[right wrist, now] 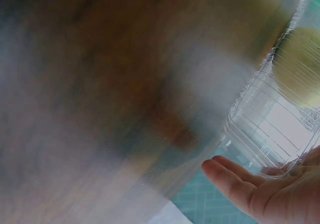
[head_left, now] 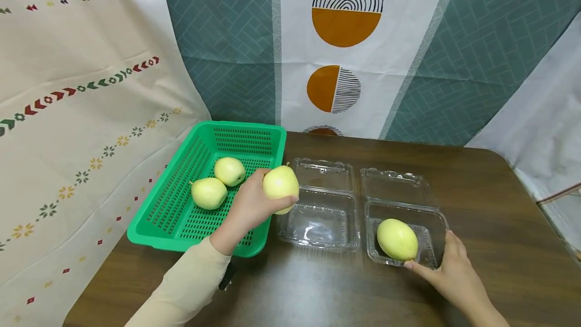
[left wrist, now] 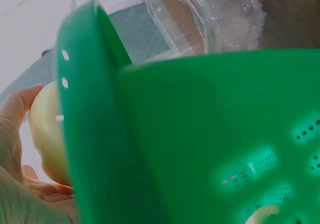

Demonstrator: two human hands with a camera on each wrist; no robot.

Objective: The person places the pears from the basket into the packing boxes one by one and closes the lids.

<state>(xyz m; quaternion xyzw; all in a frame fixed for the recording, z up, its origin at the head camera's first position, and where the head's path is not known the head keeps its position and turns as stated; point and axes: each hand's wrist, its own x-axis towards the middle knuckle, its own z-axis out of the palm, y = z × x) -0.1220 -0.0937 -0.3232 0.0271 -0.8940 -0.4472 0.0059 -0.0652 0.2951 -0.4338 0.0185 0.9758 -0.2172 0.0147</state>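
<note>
My left hand (head_left: 255,201) grips a pale yellow pear (head_left: 280,185), its thumb on the near side, above the right rim of a green plastic basket (head_left: 156,238). In the left wrist view the basket wall covers part of that pear (left wrist: 49,134). Two more pears, one in front (head_left: 209,193) and one behind (head_left: 229,171), lie inside the basket. At the right, my right hand (head_left: 456,271) rests on the near right corner of a clear plastic clamshell box (head_left: 433,212), thumb at its front and straight fingers along its side. One pear (head_left: 397,239) sits in that box.
Between the basket and the right box stands a second clear clamshell box (head_left: 317,218), its lid (head_left: 323,173) folded back and no pear inside. The right box's lid (head_left: 397,185) is also laid back. Patterned cloth (head_left: 227,64) hangs behind the brown wooden table (head_left: 336,291).
</note>
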